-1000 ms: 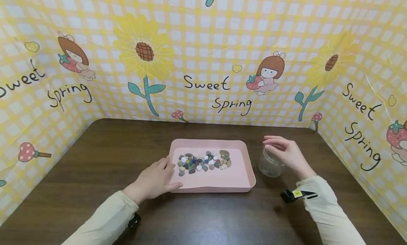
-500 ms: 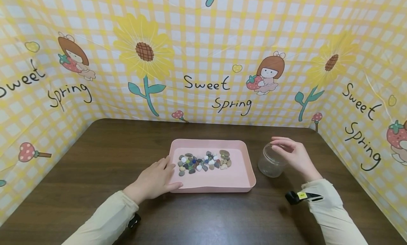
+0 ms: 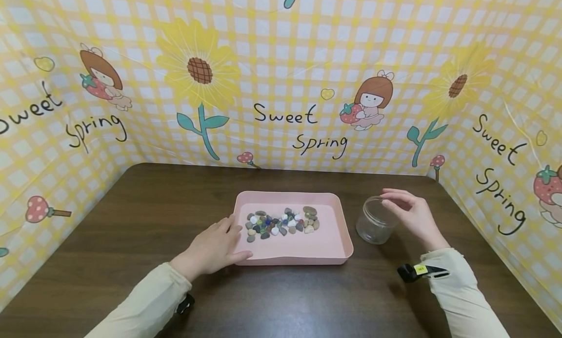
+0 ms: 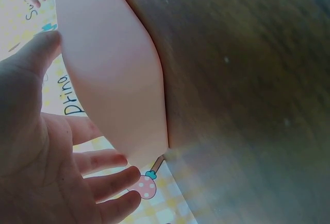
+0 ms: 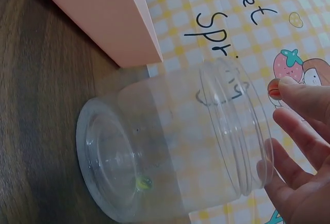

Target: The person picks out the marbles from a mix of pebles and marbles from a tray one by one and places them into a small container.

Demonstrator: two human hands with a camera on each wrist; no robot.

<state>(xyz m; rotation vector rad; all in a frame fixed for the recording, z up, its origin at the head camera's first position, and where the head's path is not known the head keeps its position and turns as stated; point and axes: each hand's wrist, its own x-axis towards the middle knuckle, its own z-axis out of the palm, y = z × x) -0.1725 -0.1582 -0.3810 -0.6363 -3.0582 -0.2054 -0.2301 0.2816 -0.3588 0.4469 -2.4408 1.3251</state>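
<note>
My left hand [image 3: 213,248] rests with fairly straight fingers against the left end of a pink tray [image 3: 307,250], thumb over its near rim; the left wrist view shows the fingers [image 4: 111,183] along the wall. Pebbles and glass marbles [image 3: 276,226] lie spread inside the tray. To its right stands a clear lidless jar [image 3: 373,226], upright, with a yellow-green marble [image 5: 143,183] at its bottom. At the jar's mouth my right hand [image 3: 412,216] pinches an orange-red marble [image 5: 274,88] at the thumb tip. Other fingers of that hand appear to touch the jar's rim.
A dark wooden table [image 3: 131,221] carries everything. Behind and along both sides hangs a yellow checked cloth [image 3: 281,74] with sunflower and strawberry prints. A black wrist strap [image 3: 412,272] sits on the right cuff.
My right hand has shifted rightward across the jar's mouth, now at its right side. The left hand, tray and jar keep their places.
</note>
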